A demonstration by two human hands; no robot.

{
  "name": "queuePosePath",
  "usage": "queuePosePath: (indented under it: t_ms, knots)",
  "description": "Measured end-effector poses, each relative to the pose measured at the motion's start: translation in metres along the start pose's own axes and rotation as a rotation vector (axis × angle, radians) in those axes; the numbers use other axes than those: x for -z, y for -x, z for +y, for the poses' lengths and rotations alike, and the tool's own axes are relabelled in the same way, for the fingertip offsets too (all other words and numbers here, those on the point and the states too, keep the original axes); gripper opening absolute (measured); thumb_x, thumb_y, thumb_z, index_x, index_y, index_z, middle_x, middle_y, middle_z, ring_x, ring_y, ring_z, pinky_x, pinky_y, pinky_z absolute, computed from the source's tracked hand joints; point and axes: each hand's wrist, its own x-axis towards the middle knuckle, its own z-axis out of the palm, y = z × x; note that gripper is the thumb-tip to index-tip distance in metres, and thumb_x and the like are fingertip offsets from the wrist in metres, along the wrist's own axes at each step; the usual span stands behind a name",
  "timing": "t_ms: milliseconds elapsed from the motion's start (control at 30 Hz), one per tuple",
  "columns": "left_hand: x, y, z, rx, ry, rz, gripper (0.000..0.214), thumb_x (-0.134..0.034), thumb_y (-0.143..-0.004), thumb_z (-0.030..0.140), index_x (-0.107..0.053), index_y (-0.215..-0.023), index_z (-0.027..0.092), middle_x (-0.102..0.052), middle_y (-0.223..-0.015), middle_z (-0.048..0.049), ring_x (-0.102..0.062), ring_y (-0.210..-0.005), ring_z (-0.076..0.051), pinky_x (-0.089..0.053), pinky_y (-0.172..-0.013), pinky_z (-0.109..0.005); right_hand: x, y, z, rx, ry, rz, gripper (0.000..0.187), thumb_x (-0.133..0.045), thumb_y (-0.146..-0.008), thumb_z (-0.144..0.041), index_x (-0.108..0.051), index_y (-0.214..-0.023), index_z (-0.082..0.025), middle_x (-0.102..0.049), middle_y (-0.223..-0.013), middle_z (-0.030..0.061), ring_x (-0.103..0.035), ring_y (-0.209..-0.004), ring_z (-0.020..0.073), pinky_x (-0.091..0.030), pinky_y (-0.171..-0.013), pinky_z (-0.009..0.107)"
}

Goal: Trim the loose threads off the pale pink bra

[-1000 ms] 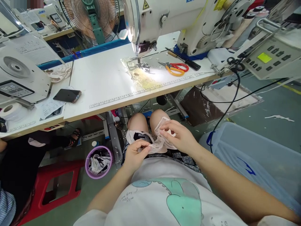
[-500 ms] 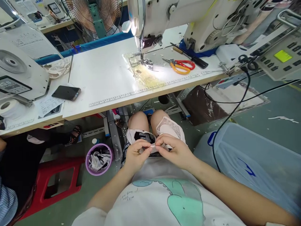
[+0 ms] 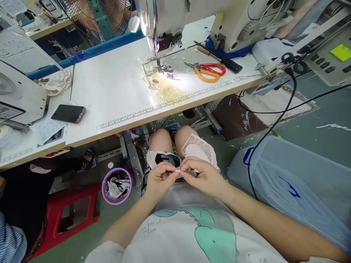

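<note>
A pale pink bra (image 3: 203, 150) with lace edging lies over my lap, spread across both knees. Above it my left hand (image 3: 161, 179) and my right hand (image 3: 202, 176) meet fingertip to fingertip. Both are closed in a pinch on a narrow pale strap (image 3: 178, 171), which seems to belong to the bra. Only a bit of the strap shows between the fingers; the rest is hidden behind them. Dark patterned cloth shows beneath the bra on the left.
Ahead is a white table (image 3: 109, 91) with a sewing machine (image 3: 161, 29), orange-handled scissors (image 3: 207, 75), a screwdriver (image 3: 230, 65) and a phone (image 3: 68, 113). A purple basket (image 3: 104, 186) stands at left, a translucent bin (image 3: 301, 175) at right. A person sits on a red stool (image 3: 52, 219).
The view has shifted slightly, so the table and machine appear a little further left and higher. My hands keep their pinch on the strap with barely any movement.
</note>
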Motion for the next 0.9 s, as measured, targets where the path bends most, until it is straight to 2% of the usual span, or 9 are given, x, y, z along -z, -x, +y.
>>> queuePosePath:
  t_ms: [300,433,533,633,733,833,900]
  knots:
    - [-0.001,-0.01,0.004,0.072,-0.04,-0.033,0.007,-0.059,-0.074,0.019,-0.058,-0.069,0.015,-0.056,-0.068,-0.0032,-0.052,-0.068,-0.014,-0.042,-0.064,-0.026,0.005,-0.007,0.004,-0.064,-0.05,-0.062,0.008,-0.053,-0.073,-0.015,-0.055,-0.067,-0.018,-0.056,-0.074,0.0017,-0.051,-0.069,0.0128,-0.042,-0.06,0.024]
    - [0.004,-0.014,-0.009,0.088,-0.102,-0.068,0.008,-0.059,-0.073,0.022,-0.059,-0.07,0.015,-0.057,-0.07,-0.0045,-0.053,-0.07,-0.016,-0.042,-0.066,-0.028,0.01,-0.01,0.01,-0.071,-0.01,-0.046,0.006,-0.053,-0.074,-0.016,-0.057,-0.07,-0.018,-0.057,-0.075,0.0021,-0.053,-0.073,0.0135,-0.043,-0.064,0.025]
    - [0.011,-0.018,-0.026,0.129,-0.159,-0.084,0.013,-0.061,-0.072,0.029,-0.06,-0.07,0.016,-0.058,-0.07,-0.0049,-0.053,-0.07,-0.017,-0.042,-0.065,-0.028,0.028,-0.016,0.006,-0.048,0.065,-0.004,0.006,-0.053,-0.075,-0.016,-0.058,-0.071,-0.017,-0.059,-0.074,0.0024,-0.054,-0.071,0.0134,-0.044,-0.065,0.025]
    - [0.02,-0.027,-0.045,0.185,-0.172,-0.099,0.021,-0.059,-0.073,0.035,-0.059,-0.066,0.015,-0.056,-0.067,-0.0039,-0.051,-0.064,-0.016,-0.041,-0.059,-0.025,0.063,-0.025,-0.011,-0.005,0.177,0.093,0.009,-0.052,-0.075,-0.018,-0.058,-0.069,-0.016,-0.059,-0.07,0.0028,-0.053,-0.064,0.0126,-0.044,-0.06,0.024]
    - [0.033,-0.042,-0.057,0.269,-0.164,0.016,0.029,-0.062,-0.068,0.043,-0.058,-0.062,0.015,-0.054,-0.059,-0.0013,-0.049,-0.058,-0.015,-0.04,-0.055,-0.023,0.114,-0.034,-0.037,0.057,0.366,0.292,0.012,-0.052,-0.077,-0.024,-0.06,-0.07,-0.018,-0.06,-0.068,0.0021,-0.053,-0.06,0.0124,-0.042,-0.056,0.024]
    - [0.043,-0.066,-0.065,0.308,-0.169,0.146,0.037,-0.066,-0.058,0.052,-0.059,-0.06,0.015,-0.055,-0.057,-0.0003,-0.051,-0.056,-0.016,-0.041,-0.053,-0.024,0.183,-0.055,-0.062,0.099,0.602,0.563,0.009,-0.056,-0.076,-0.028,-0.062,-0.072,-0.021,-0.061,-0.069,0.0014,-0.054,-0.066,0.0144,-0.042,-0.059,0.024]
    - [0.047,-0.086,-0.072,0.33,-0.193,0.208,0.043,-0.067,-0.05,0.057,-0.059,-0.057,0.016,-0.056,-0.055,-0.0001,-0.052,-0.055,-0.018,-0.042,-0.052,-0.025,0.237,-0.08,-0.078,0.086,0.737,0.728,0.009,-0.057,-0.076,-0.027,-0.062,-0.071,-0.021,-0.061,-0.07,0.0022,-0.056,-0.073,0.0168,-0.042,-0.063,0.026]
